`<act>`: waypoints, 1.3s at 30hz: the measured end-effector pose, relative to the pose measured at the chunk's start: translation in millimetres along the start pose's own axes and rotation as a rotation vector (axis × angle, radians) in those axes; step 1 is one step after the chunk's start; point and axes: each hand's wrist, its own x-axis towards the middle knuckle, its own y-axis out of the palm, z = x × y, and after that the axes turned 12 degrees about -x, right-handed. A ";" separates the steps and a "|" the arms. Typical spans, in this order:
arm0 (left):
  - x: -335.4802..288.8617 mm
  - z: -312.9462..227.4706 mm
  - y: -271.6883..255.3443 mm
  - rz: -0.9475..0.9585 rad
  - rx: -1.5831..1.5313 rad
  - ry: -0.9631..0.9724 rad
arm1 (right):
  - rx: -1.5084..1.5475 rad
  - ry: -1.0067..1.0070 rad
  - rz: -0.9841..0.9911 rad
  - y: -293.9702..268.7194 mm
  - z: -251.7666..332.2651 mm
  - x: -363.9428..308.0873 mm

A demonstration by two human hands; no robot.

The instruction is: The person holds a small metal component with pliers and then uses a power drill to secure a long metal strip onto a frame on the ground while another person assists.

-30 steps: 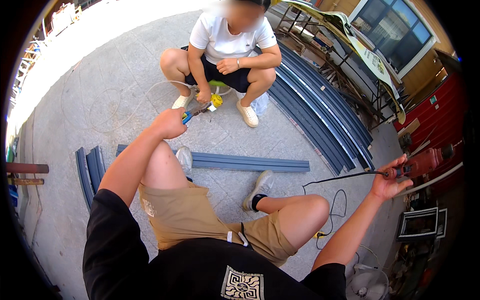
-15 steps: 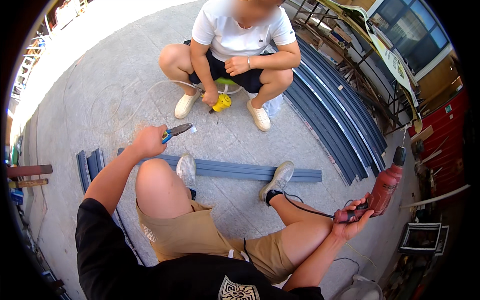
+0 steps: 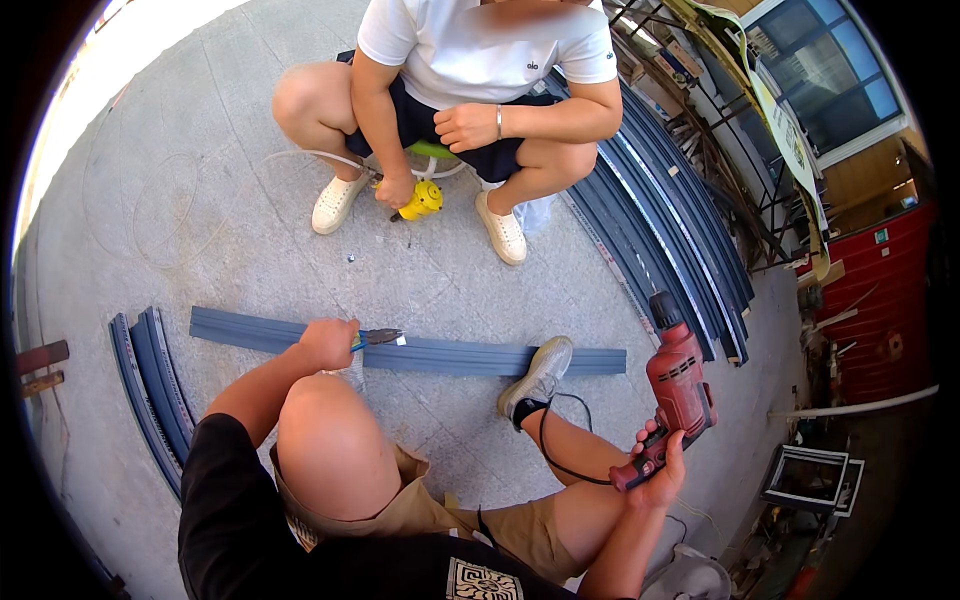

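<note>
Head view: you crouch on grey paving, one hand on each tool.
Left hand [image 3: 328,343]: fingers curled tight around one pair of pliers [image 3: 378,337], its nose resting on the single blue-grey metal strip [image 3: 450,356] lying across the ground before you.
Right hand [image 3: 660,470]: fingers wrapped around the grip of one red power drill [image 3: 678,388], held off to your right, clear of the strip.
In the way: your left knee [image 3: 330,440]; your shoe [image 3: 537,375] rests on the strip.
Around: a second person [image 3: 480,70] squats opposite holding one yellow tool [image 3: 420,200]; stacked strips [image 3: 670,230] lie right; curved strips [image 3: 150,385] left.
</note>
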 end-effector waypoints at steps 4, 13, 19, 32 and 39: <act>29.5 10.6 -10.4 -0.100 0.033 -0.014 | -0.050 0.172 0.039 44.3 -28.4 3.2; 49.5 5.6 27.2 0.022 0.040 0.001 | -0.375 0.353 0.056 49.2 -55.7 -11.8; 66.6 -3.9 42.3 0.047 0.098 0.064 | -0.410 0.330 0.012 58.1 -58.6 -13.2; 108.1 -5.3 63.4 0.013 0.183 0.195 | -0.450 0.356 0.046 64.3 -65.6 -14.1; 103.2 1.8 75.0 -0.023 0.195 0.130 | -0.469 0.383 0.056 65.5 -66.4 -14.0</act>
